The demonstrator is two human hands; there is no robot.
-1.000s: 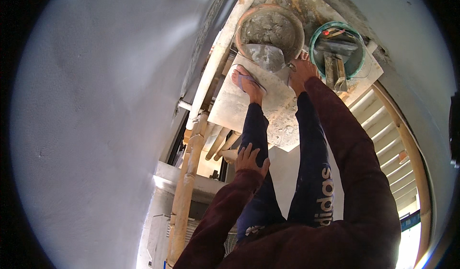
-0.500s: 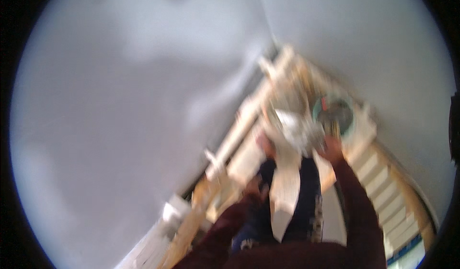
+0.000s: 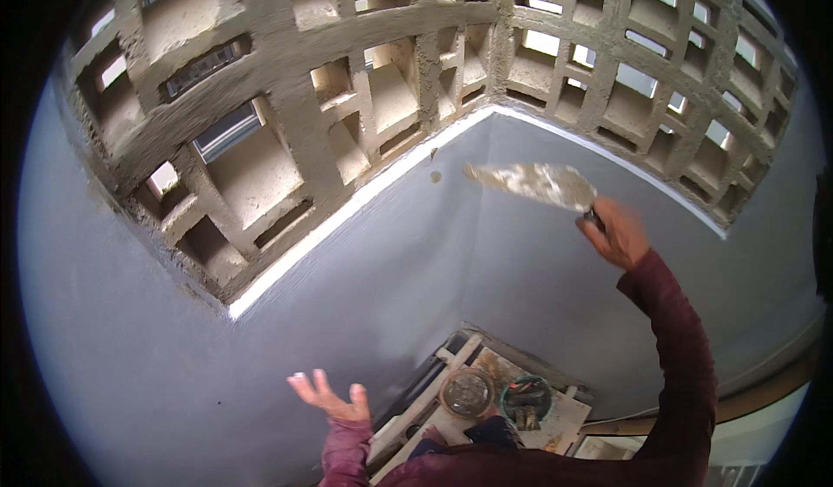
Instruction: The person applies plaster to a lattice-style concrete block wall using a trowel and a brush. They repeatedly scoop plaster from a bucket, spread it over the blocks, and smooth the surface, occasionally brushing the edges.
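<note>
In my right hand [image 3: 621, 235] is a pointed masonry trowel [image 3: 547, 183], gripped by its dark handle. Its blade, smeared with pale mortar, points left in front of the grey wall corner, below the white ledge [image 3: 382, 196]. Whether the tip touches the wall I cannot tell. My left hand [image 3: 330, 398] is raised at the lower left with fingers spread, near the grey wall [image 3: 286, 357] and holding nothing. A dark spot [image 3: 436, 176] shows on the wall left of the trowel's tip.
Above the ledge runs a rough openwork concrete block screen [image 3: 364, 79] around the corner. Below, on a plank platform [image 3: 568, 417], stand a round tub of grey mix [image 3: 467, 393] and a green bucket [image 3: 548, 396] with tools inside. My feet are beside the tub.
The view has swung up from the platform to the wall and block screen. My right hand has risen with the trowel from beside the buckets. My left hand has lifted, fingers spread.
</note>
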